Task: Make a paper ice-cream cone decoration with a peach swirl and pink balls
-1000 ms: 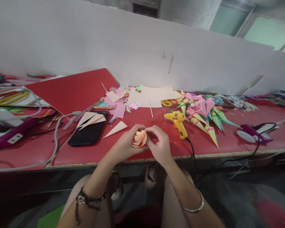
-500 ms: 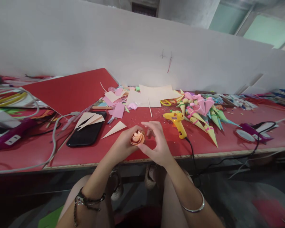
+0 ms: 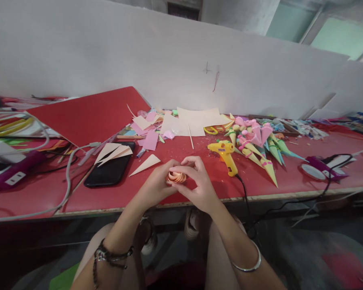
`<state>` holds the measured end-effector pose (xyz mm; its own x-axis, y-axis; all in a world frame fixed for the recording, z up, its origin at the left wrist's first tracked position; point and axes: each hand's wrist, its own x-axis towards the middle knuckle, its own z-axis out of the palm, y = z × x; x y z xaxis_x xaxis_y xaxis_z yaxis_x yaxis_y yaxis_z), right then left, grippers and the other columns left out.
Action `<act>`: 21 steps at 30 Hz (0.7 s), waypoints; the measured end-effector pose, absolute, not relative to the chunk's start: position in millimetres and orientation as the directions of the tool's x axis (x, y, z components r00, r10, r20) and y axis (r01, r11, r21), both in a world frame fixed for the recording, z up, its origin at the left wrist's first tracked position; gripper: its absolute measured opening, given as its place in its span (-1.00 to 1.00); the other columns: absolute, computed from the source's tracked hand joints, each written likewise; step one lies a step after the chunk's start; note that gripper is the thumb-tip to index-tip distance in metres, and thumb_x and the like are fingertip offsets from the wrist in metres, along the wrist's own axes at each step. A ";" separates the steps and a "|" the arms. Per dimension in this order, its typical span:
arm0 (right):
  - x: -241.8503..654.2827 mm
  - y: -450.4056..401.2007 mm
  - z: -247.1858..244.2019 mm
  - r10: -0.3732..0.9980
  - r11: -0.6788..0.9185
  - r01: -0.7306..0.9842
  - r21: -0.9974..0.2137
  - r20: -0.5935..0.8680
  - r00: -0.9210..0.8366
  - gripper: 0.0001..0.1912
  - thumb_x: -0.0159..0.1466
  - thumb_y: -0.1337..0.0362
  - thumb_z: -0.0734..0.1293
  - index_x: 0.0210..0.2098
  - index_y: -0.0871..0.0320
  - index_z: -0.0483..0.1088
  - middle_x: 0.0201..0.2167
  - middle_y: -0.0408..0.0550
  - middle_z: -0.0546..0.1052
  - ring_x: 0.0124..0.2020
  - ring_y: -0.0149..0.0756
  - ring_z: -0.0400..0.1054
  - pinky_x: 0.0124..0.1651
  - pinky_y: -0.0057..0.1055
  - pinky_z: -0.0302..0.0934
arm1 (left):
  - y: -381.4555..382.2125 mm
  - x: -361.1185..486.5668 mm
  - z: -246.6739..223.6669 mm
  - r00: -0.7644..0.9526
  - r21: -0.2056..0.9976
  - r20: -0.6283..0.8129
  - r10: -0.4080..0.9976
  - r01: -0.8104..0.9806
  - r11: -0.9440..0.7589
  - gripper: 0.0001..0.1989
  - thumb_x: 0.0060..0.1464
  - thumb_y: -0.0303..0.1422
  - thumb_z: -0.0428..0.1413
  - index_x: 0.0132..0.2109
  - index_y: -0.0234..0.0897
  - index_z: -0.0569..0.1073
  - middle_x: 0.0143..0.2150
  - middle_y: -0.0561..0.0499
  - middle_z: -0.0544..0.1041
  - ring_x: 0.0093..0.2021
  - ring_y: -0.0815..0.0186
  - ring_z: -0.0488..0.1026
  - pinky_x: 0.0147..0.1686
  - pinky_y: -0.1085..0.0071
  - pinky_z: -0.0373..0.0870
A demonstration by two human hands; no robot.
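Single view from head, facing forward and down: hands (image 3: 202, 186) near, red table (image 3: 109, 197) below them, pale wall (image 3: 109, 48) beyond

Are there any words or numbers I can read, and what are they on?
None can be read.
Yellow glue gun: small mark on its handle, too small to read.
Purple object at far left: white patch with dark marks, no letters readable.
Rolled peach paper: no writing visible.
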<state>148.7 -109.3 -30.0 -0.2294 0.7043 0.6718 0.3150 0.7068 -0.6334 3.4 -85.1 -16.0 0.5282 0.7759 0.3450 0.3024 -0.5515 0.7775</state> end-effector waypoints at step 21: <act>137.2 -115.1 -34.0 0.722 0.630 0.503 -0.591 0.684 -0.100 -0.53 0.08 0.15 0.33 -0.02 -0.01 0.20 -0.18 -0.02 0.22 -0.12 -0.22 0.23 -0.09 -0.28 0.23 | -85.8 8.1 -16.4 0.434 0.655 0.429 0.792 0.454 -0.604 -0.95 -0.14 -0.46 -0.06 -0.44 -0.25 0.18 -0.54 0.13 0.32 -0.54 0.41 0.24 -0.55 0.52 0.15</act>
<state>137.2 -115.1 -34.0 -0.1000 0.7224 0.6842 0.5034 0.6299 -0.5915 8.1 -85.8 -16.4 0.4341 0.7920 0.4292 0.4542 -0.6039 0.6550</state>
